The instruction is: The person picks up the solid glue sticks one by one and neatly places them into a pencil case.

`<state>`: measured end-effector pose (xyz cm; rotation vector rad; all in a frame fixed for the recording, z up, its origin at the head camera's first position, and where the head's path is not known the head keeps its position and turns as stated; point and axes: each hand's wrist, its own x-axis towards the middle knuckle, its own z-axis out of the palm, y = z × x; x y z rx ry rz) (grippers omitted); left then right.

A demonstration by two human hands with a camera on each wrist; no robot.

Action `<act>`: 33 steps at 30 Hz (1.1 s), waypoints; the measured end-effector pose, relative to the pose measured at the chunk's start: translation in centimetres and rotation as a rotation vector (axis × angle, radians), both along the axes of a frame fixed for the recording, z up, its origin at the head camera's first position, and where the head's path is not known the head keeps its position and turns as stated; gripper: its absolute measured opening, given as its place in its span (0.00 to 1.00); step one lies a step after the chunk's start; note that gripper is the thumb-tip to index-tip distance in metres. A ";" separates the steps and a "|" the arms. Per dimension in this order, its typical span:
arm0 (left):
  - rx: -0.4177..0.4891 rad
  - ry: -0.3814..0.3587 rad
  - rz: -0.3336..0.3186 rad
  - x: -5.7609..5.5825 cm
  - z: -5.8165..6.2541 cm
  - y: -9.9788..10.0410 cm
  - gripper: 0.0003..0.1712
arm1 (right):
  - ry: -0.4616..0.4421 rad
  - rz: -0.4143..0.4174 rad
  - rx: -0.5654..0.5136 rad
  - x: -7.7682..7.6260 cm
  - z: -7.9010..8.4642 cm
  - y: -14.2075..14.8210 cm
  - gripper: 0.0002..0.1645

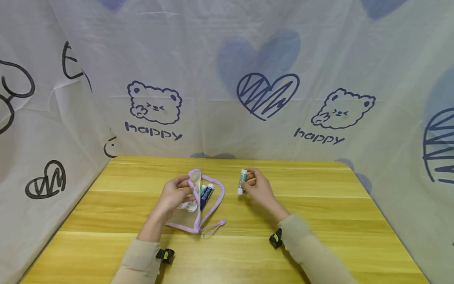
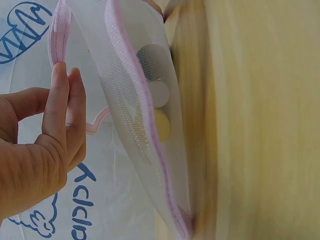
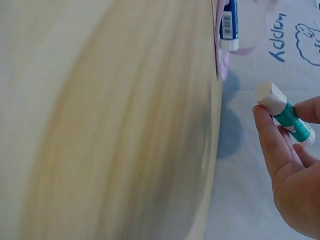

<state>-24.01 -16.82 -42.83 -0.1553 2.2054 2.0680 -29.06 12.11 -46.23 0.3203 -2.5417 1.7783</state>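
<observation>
A mesh zip pouch (image 1: 182, 225) with lilac trim lies on the wooden table, its mouth spread apart. My left hand (image 1: 174, 194) pinches the pouch's lilac edge and lifts it; the left wrist view shows thumb and fingers at the zip tape (image 2: 59, 45). Inside are a dark blue glue stick (image 1: 207, 196) with a white cap and a green one (image 1: 203, 189) partly hidden behind it. To the right of the pouch, my right hand (image 1: 260, 187) holds a white-and-green glue stick (image 1: 242, 182) between thumb and fingers, above the table. The right wrist view shows its white cap (image 3: 271, 97).
A lilac wrist loop (image 1: 214, 227) trails from the pouch's near corner. Through the mesh, round white and yellow ends (image 2: 161, 125) show. The table (image 1: 319, 209) meets a white printed curtain (image 1: 213, 79) behind and at the sides. Each wrist carries a small black camera (image 1: 276, 238).
</observation>
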 end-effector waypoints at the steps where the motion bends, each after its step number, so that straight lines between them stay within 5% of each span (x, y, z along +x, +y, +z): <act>1: -0.002 0.001 -0.001 0.0 0.0 0.0 0.33 | -0.004 0.002 -0.010 0.1 0.0 -0.3 0.31; 25: -0.010 0.013 -0.013 0.0 -0.1 0.1 0.34 | -0.326 0.137 -0.245 1.7 -1.2 -6.8 0.32; 33: -0.006 0.010 -0.004 -0.1 -0.2 0.1 0.33 | -0.354 0.128 -0.216 1.9 -1.5 -7.8 0.32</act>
